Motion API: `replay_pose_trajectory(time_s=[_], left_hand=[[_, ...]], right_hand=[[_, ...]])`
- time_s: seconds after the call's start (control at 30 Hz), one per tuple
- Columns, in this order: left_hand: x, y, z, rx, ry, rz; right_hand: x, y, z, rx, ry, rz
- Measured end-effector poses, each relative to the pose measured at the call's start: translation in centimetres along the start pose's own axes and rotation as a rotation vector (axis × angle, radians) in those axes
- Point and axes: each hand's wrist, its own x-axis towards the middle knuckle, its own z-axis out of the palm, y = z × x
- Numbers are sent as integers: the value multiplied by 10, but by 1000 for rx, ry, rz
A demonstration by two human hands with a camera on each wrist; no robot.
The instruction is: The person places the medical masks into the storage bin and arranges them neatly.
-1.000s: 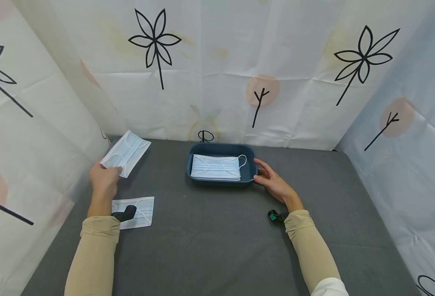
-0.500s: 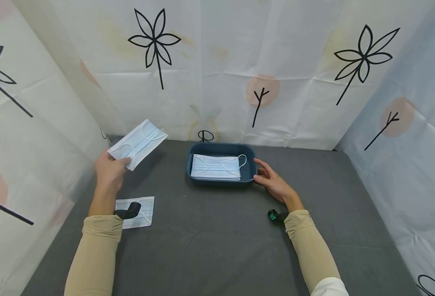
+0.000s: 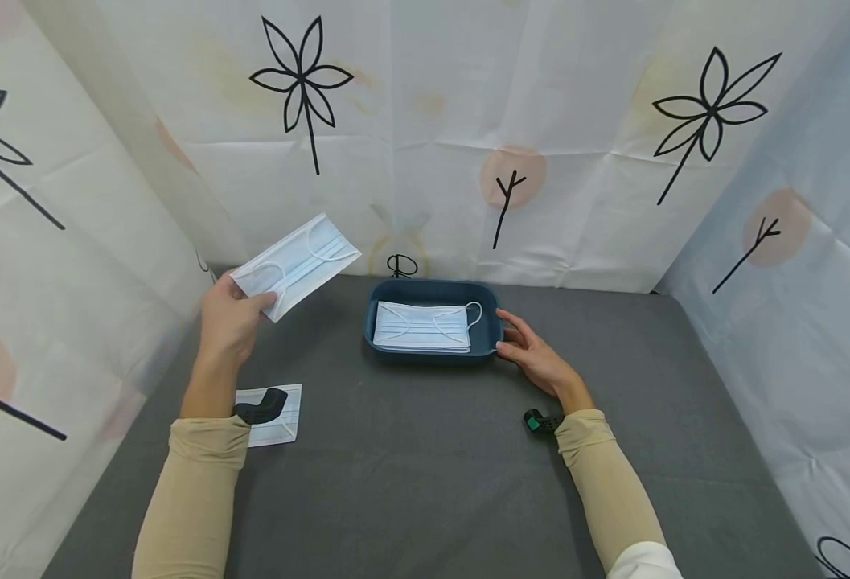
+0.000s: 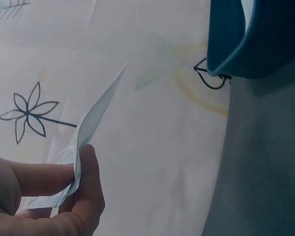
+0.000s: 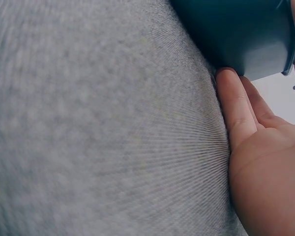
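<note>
My left hand (image 3: 232, 318) pinches a pale blue face mask (image 3: 297, 265) with white ear loops between thumb and fingers. The mask is tilted in the air, left of the tray; edge-on in the left wrist view, this mask (image 4: 96, 115) curves upward. A dark blue tray (image 3: 435, 359) holds a small stack of folded masks (image 3: 421, 328). At the tray's right end, my right hand (image 3: 540, 366) rests with its fingers against the outer wall. In the right wrist view the fingers (image 5: 236, 101) lie low, touching the tray (image 5: 241, 39) near the cloth.
Another mask (image 3: 277, 430) lies flat on the grey cloth (image 3: 410, 482), partly hidden by the left wrist and its black camera mount (image 3: 261, 407). White curtains (image 3: 425, 121) with flower drawings stand at the back and both sides.
My left hand has moved right and slightly up, carrying the mask toward the tray. More of the flat mask is now behind the left wrist. The right hand and tray have stayed still.
</note>
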Motion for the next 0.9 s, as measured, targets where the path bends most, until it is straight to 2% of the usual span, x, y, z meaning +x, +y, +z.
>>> replay_pose_trajectory(time_s=[0.13, 0.37, 0.63, 0.9], left_hand=[[-2, 6, 9, -27, -39, 19], [-4, 9, 23, -5, -112, 41], [-5, 6, 40, 31, -182, 54], [-3, 0, 55, 50, -237, 43]], right_hand=[[0, 0, 0, -3, 1, 0], [0, 1, 0, -3, 10, 5], [-1, 1, 1, 10, 14, 4], [1, 2, 1, 8, 10, -2]])
